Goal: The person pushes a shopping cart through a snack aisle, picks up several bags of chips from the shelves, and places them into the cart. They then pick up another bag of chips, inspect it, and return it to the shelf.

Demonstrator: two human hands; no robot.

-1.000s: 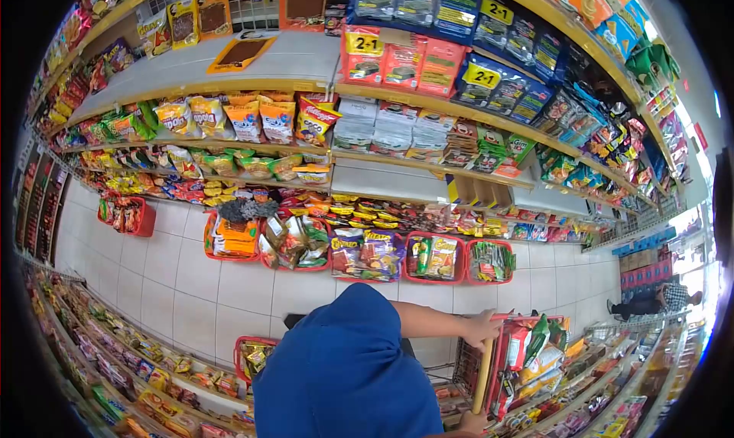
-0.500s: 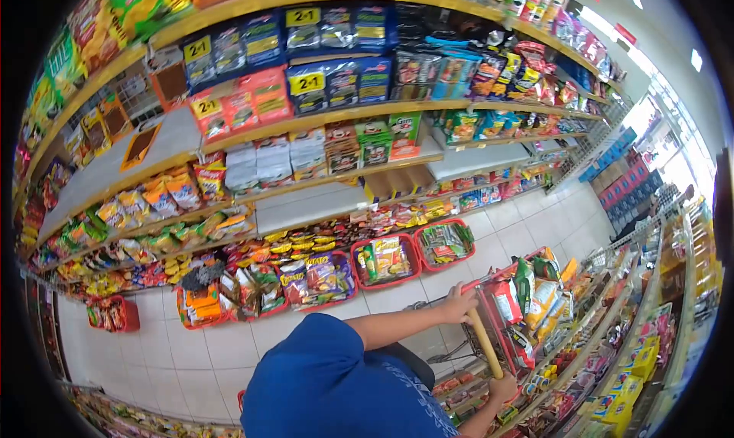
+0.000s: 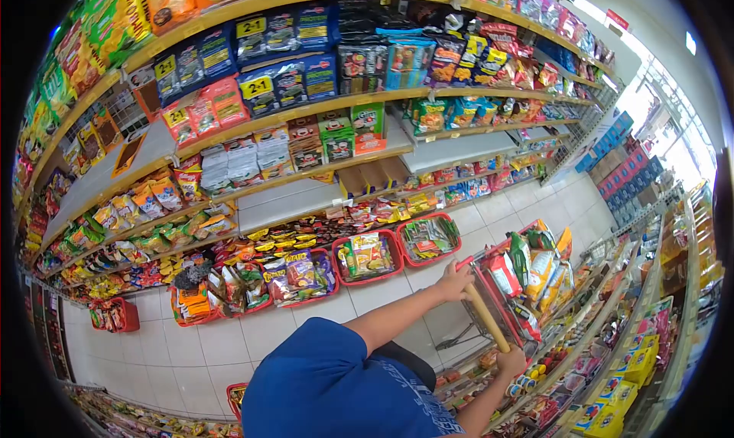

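A shopping cart's tan handle bar [image 3: 485, 316] crosses in front of my blue-shirted body. My left hand [image 3: 455, 281] is closed around its upper end in the view, beside the cart's red edge. Lower down, my right hand [image 3: 512, 359] grips the other end of the bar. Beyond the handle, the cart [image 3: 475, 264] carries bagged goods: a red and white bag [image 3: 503, 274], a green bag [image 3: 520, 256] and a yellow-orange bag [image 3: 541, 271] are among several. Part of the cart's metal frame shows below my left forearm.
A long shelf [image 3: 290, 109] of snack packs runs along the left side of the aisle. Red baskets of packets, including one basket [image 3: 368, 258], line the tiled floor [image 3: 298, 339] at its foot. Another stocked shelf [image 3: 612, 392] lies close on the cart's right.
The shelves and floor baskets have shifted left in the view as the cart and I move along the aisle. Both hands have stayed on the handle.
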